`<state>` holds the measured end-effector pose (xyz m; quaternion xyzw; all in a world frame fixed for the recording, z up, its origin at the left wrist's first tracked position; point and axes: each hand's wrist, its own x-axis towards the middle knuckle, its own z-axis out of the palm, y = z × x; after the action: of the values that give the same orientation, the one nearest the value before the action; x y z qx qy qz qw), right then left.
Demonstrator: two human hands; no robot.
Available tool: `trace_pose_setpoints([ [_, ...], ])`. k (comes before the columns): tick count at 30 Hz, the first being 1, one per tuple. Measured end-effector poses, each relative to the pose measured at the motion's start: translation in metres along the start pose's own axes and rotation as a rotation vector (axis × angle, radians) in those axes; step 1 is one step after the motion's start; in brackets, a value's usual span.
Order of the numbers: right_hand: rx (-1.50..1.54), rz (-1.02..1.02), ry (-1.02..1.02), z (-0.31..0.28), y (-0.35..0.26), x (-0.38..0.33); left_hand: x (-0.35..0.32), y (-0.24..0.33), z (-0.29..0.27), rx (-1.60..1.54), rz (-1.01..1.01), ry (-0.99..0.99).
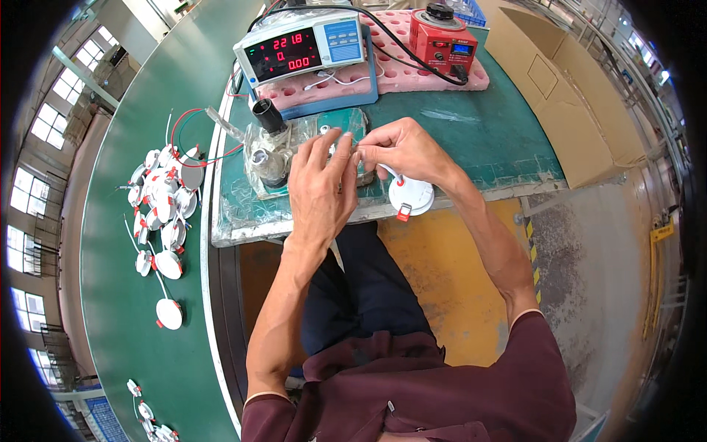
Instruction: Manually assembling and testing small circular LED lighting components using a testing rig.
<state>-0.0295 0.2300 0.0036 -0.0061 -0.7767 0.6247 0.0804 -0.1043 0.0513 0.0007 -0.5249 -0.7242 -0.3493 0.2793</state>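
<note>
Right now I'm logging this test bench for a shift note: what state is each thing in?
Left hand: raised over the bench, fingertips meeting the right hand's.
Right hand: pinching a thin white wire.
Round white lamp: on the bench edge, hanging partly over it, unlit.
Grey meter: on, red digits lit.
Red box with knob: powered, small blue display lit.
Cardboard box: open.

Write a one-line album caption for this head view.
Both hands, left hand and right hand, pinch a white round lamp's wire over a green bench.
</note>
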Motion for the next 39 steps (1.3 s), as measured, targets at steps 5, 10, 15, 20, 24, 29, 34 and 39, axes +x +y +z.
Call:
trace_pose_setpoints([
  [5,0.097,0.011,0.063,-0.006,0.004,-0.001,-0.031,0.022,-0.005,-0.054,-0.107,0.052],
  [10,0.199,0.049,-0.009,-0.010,0.012,-0.005,-0.053,0.061,0.018,-0.211,0.036,-0.116],
  [15,0.204,0.095,-0.025,-0.009,0.003,-0.008,-0.055,0.061,0.042,-0.186,0.098,-0.288],
  [20,0.180,0.100,0.009,-0.007,0.010,-0.004,-0.050,0.064,0.058,-0.281,0.021,-0.170],
  [24,-0.035,0.087,0.031,-0.003,0.007,0.024,-0.034,0.066,0.072,-0.251,-0.096,-0.080],
  [29,-0.172,0.144,-0.045,-0.013,0.011,0.050,-0.023,0.057,0.077,-0.290,-0.127,-0.146],
  [34,-0.216,0.178,-0.074,-0.016,0.016,0.058,-0.020,0.054,0.076,-0.303,-0.141,-0.165],
  [39,-0.180,0.188,-0.098,-0.016,0.022,0.062,-0.021,0.054,0.079,-0.323,-0.175,-0.152],
])
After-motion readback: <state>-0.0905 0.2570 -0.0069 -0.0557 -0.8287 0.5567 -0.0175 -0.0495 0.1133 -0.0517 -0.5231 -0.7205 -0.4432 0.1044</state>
